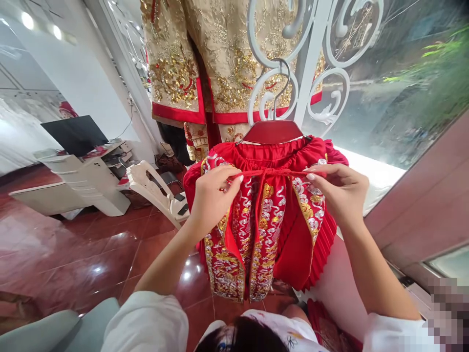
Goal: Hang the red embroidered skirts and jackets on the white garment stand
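Note:
A red embroidered skirt with gold and silver panels hangs from a red hanger hooked on a white scrolled metal grille. A thin red drawstring runs taut across its waistband. My left hand pinches the string's left end, fingers closed. My right hand pinches the right end, fingers closed as well. Both hands sit at waistband height, pulling the cord apart in front of the skirt.
A gold and red embroidered jacket hangs behind. At left stand a white plastic chair, a white desk and a dark monitor on a glossy red tile floor. A window is at right.

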The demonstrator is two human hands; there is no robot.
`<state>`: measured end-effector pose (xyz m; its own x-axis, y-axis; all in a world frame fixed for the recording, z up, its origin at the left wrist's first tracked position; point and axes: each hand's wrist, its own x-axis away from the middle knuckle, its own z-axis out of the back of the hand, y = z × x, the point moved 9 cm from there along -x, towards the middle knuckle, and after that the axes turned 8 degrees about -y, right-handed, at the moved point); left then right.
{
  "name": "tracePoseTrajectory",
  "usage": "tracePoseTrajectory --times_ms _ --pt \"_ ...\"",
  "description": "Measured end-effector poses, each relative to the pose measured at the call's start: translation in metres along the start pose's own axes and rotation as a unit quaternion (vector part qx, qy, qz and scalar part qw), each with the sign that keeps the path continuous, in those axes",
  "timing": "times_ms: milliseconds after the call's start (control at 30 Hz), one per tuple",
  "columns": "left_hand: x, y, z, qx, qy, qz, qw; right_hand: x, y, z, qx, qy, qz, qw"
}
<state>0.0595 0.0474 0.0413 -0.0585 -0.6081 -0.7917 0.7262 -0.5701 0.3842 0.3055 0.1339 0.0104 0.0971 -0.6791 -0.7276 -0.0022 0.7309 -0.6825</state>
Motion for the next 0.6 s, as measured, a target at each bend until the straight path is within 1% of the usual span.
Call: tracePoseTrajectory --times_ms 67,133,167,233,267,300,400,467,533,600 --pt "-0.003 -0.009 -0.007 0.12 0.0 0.061 0.991 -0.005 0.004 -0.006 -0.054 -0.015 -0.04 0.998" --pt "-0.006 -0.013 -0.017 0.223 -0.015 0.106 0.969 -0.009 0.013 -0.015 -0.126 -0.043 -0.087 0.987" --pt "-0.008 -0.012 -0.025 0.269 -0.032 0.122 0.955 -0.01 0.017 -0.021 -0.167 -0.065 -0.109 0.978" --pt "-0.011 -0.007 -0.042 0.357 -0.071 0.136 0.921 -0.011 0.023 -0.033 -0.239 -0.105 -0.139 0.955" --pt "-0.013 -0.004 -0.049 0.397 -0.077 0.131 0.905 -0.011 0.023 -0.039 -0.267 -0.118 -0.143 0.946" --pt "-0.015 0.0 -0.053 0.431 -0.07 0.12 0.892 -0.012 0.023 -0.043 -0.291 -0.125 -0.142 0.938" --pt "-0.02 0.002 -0.057 0.517 -0.017 0.083 0.852 -0.013 0.021 -0.052 -0.355 -0.122 -0.14 0.916" --pt "-0.023 -0.003 -0.06 0.566 0.004 0.085 0.82 -0.013 0.022 -0.056 -0.394 -0.105 -0.15 0.901" --pt "-0.025 -0.009 -0.061 0.601 0.003 0.108 0.792 -0.014 0.027 -0.057 -0.431 -0.087 -0.172 0.881" --pt "-0.027 -0.014 -0.061 0.623 -0.02 0.139 0.77 -0.015 0.034 -0.057 -0.456 -0.08 -0.208 0.862"
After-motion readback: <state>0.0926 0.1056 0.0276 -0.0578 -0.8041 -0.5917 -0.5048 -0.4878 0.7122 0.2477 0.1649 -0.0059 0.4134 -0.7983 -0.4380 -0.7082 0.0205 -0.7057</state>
